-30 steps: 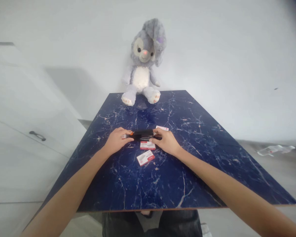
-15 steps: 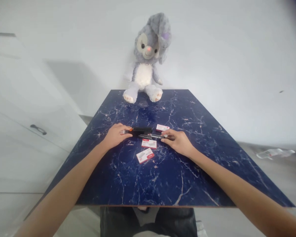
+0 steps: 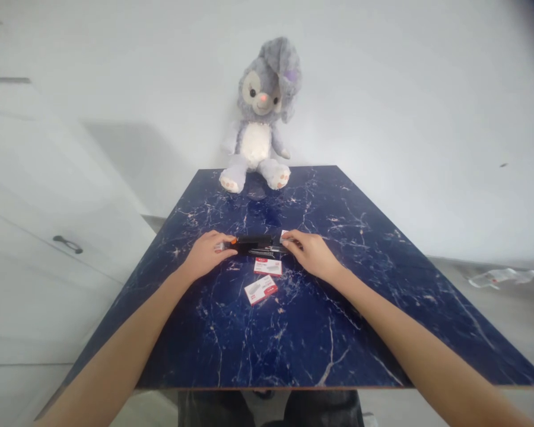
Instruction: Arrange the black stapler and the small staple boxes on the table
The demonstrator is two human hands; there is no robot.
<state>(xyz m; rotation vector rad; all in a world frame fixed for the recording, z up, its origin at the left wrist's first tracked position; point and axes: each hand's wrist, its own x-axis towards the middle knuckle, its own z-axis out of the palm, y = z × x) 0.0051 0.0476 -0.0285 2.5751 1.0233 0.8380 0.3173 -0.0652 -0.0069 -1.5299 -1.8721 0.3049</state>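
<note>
A black stapler (image 3: 254, 241) with an orange detail lies across the dark blue marbled table (image 3: 271, 332), its slim silver-and-black lower part angled out from the body. My left hand (image 3: 208, 254) grips its left end between thumb and fingers. At its right end, my right hand (image 3: 309, 252) has thumb and fingertips pinched close together; what they hold is unclear. A red-and-white box (image 3: 284, 233) is mostly hidden behind those fingers. Nearer to me lie two more small boxes, one (image 3: 267, 267) just below the stapler, another (image 3: 261, 289) tilted below that.
A grey plush rabbit (image 3: 256, 142) sits at the far edge against the white wall. Left of the table stands a white cabinet with a dark handle (image 3: 67, 244). Clear plastic packaging (image 3: 502, 277) lies beyond the table's right edge.
My right hand has shifted left and a little away from me, now covering most of the far box. My left hand stays at the stapler. The view has tilted slightly.
</note>
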